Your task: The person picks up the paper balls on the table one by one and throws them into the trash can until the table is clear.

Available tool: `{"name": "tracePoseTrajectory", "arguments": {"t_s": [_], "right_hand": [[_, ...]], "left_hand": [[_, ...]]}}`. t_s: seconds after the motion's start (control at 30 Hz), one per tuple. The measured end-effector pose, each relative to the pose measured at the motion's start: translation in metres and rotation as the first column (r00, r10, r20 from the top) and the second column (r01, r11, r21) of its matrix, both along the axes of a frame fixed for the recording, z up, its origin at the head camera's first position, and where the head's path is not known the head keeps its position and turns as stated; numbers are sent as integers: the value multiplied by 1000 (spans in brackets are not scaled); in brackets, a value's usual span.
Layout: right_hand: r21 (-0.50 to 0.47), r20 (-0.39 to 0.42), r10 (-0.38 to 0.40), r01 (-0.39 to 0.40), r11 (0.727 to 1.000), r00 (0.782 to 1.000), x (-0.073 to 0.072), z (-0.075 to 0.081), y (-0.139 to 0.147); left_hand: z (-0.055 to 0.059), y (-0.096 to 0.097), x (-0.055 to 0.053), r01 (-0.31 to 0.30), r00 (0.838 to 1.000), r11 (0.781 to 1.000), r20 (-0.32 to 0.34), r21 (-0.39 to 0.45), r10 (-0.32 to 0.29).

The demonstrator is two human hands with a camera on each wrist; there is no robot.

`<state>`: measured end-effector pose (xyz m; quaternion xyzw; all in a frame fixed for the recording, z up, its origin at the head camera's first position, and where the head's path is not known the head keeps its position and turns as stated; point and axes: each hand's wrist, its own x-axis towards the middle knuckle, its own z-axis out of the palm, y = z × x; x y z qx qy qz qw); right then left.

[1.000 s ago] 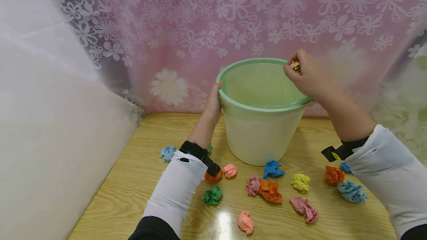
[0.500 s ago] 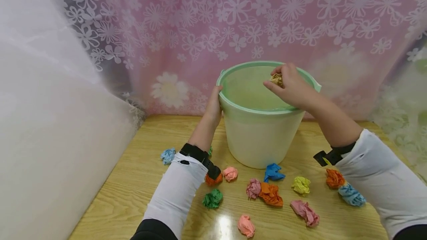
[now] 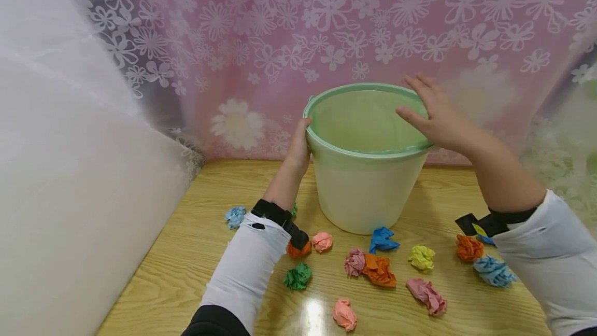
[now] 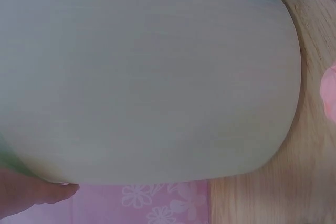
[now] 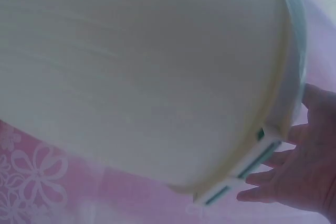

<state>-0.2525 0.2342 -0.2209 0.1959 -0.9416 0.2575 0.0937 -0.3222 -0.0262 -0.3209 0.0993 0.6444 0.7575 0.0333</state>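
Observation:
A pale green bucket stands upright at the back of the wooden table. At its left rim my left hand grips it, thumb over the edge and fingers along the outer wall; part of this hand shows low in the left wrist view. My right hand is over the right side of the rim with its fingers spread and nothing in them. In the right wrist view that hand is beside the bucket's rim. The floor of the bucket is hidden by its front wall.
Crumpled paper balls lie before the bucket, among them a blue one, a yellow one, an orange one and a green one. A pink flowered curtain hangs behind.
My right hand moved left over the bucket with a gold-brown crumpled paper ball, let it go, and drew back right with fingers spread. The left hand stayed on the rim.

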Motion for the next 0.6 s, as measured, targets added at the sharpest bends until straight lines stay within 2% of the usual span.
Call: {"name": "tracePoseTrajectory", "arguments": {"t_s": [0.17,0.3,0.43,0.6], "right_hand": [[-20,-22,-59,58,998,998,12,-3,20],[-35,-31,-123,122,992,992,24,-11,39],[-41,-48,-177,175,984,983,32,-25,60],[-13,-29,-221,221,975,975,38,-52,85]], "left_hand": [[0,0,0,-1,1000,1000,-2,4,1],[0,-1,0,10,1000,1000,0,3,-10],[0,-1,1,21,1000,1000,-5,-16,-21],[0,-3,-1,19,1000,1000,-2,-10,-19]]}}
